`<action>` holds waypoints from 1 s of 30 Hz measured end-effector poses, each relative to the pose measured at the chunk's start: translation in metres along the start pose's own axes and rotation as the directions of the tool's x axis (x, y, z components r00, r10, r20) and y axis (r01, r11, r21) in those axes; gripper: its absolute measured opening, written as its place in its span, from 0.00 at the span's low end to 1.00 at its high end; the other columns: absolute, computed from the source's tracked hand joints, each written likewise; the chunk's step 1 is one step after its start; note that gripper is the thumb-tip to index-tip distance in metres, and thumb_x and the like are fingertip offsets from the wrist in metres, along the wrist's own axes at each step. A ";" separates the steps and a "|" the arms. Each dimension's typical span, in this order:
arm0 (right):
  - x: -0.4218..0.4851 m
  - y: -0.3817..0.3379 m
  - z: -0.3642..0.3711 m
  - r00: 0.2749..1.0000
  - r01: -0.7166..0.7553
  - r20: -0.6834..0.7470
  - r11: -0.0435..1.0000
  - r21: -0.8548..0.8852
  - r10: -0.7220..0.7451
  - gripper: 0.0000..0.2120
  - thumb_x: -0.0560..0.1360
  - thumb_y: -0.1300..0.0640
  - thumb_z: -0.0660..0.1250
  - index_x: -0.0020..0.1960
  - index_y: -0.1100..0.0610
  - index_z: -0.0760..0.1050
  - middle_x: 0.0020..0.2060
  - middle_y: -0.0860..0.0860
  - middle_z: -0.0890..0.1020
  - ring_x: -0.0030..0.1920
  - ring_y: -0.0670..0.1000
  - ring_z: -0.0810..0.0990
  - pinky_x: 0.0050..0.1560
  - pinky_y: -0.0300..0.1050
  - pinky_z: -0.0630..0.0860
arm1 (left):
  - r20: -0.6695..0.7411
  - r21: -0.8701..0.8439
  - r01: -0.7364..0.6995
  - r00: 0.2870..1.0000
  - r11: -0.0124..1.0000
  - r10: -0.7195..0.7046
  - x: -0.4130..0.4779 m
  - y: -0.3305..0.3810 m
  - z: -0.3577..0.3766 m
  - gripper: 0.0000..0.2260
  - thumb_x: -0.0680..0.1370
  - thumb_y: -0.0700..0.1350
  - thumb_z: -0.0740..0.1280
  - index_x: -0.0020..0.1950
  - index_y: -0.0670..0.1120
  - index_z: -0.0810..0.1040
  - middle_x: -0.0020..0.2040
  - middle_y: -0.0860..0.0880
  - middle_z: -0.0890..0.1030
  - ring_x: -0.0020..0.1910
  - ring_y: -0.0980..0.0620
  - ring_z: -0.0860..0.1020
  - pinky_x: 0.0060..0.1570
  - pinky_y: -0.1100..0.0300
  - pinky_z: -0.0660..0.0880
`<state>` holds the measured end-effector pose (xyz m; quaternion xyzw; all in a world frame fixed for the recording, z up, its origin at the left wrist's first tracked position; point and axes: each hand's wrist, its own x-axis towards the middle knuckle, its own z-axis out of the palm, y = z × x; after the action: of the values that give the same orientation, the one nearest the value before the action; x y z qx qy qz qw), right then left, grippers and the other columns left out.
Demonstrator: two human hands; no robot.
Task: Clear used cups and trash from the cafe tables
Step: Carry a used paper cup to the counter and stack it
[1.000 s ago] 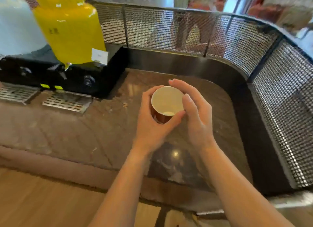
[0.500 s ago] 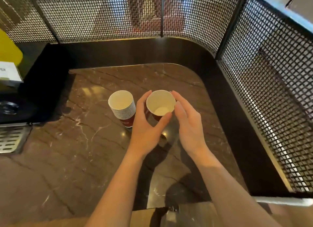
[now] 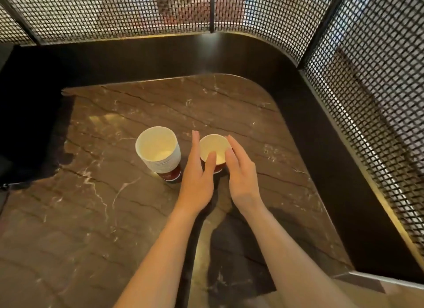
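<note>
straight-fingered and unclenched, the left hand [image 3: 197,183] and right hand [image 3: 241,177] are touching the single cup [image 3: 213,144], which is standing near the middle of the counter [image 3: 114,216], just beside the cup stack [image 3: 158,149].

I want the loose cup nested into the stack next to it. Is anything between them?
Only the left hand: its fingers lie along the side of the loose cup that faces the stack. Nothing else visible stands between them.
</note>
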<state>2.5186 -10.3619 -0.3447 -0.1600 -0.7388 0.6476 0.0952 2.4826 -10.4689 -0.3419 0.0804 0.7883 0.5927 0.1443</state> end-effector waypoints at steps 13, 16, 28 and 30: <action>-0.001 -0.017 0.006 0.991 0.024 -0.130 0.997 -0.079 -0.034 0.34 0.82 0.34 0.54 0.84 0.47 0.54 0.82 0.39 0.59 0.75 0.30 0.57 0.73 0.24 0.54 | 0.029 -0.028 -0.002 1.000 1.000 0.003 -0.006 0.013 -0.005 0.34 0.81 0.62 0.51 0.83 0.60 0.40 0.85 0.58 0.45 0.81 0.61 0.45 0.82 0.56 0.48; -0.001 -0.044 0.017 0.980 0.152 -0.115 0.984 -0.091 -0.162 0.31 0.81 0.38 0.53 0.82 0.45 0.56 0.79 0.33 0.59 0.72 0.24 0.59 0.67 0.19 0.55 | 0.033 -0.043 -0.099 0.994 0.994 0.101 -0.021 0.035 -0.015 0.33 0.80 0.67 0.49 0.83 0.62 0.43 0.85 0.61 0.46 0.79 0.66 0.46 0.77 0.67 0.52; -0.016 -0.084 0.078 0.948 0.311 0.075 0.950 -0.010 -0.309 0.35 0.82 0.35 0.56 0.82 0.53 0.60 0.80 0.41 0.64 0.77 0.33 0.62 0.71 0.24 0.60 | -0.292 -0.105 -0.356 0.904 0.928 0.314 -0.042 0.046 -0.102 0.35 0.81 0.66 0.50 0.85 0.50 0.54 0.81 0.65 0.56 0.80 0.67 0.55 0.77 0.69 0.55; -0.016 -0.074 0.083 0.962 0.257 0.097 0.966 -0.025 -0.254 0.33 0.81 0.36 0.56 0.83 0.49 0.59 0.79 0.35 0.63 0.73 0.27 0.62 0.69 0.21 0.59 | -0.330 -0.078 -0.291 0.910 0.953 0.251 -0.041 0.036 -0.109 0.38 0.79 0.72 0.49 0.85 0.55 0.54 0.81 0.67 0.55 0.78 0.73 0.54 0.74 0.75 0.54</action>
<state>2.4960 -10.4523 -0.2826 -0.0350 -0.7690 0.6227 0.1405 2.4848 -10.5705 -0.2739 0.0841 0.7435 0.6604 -0.0629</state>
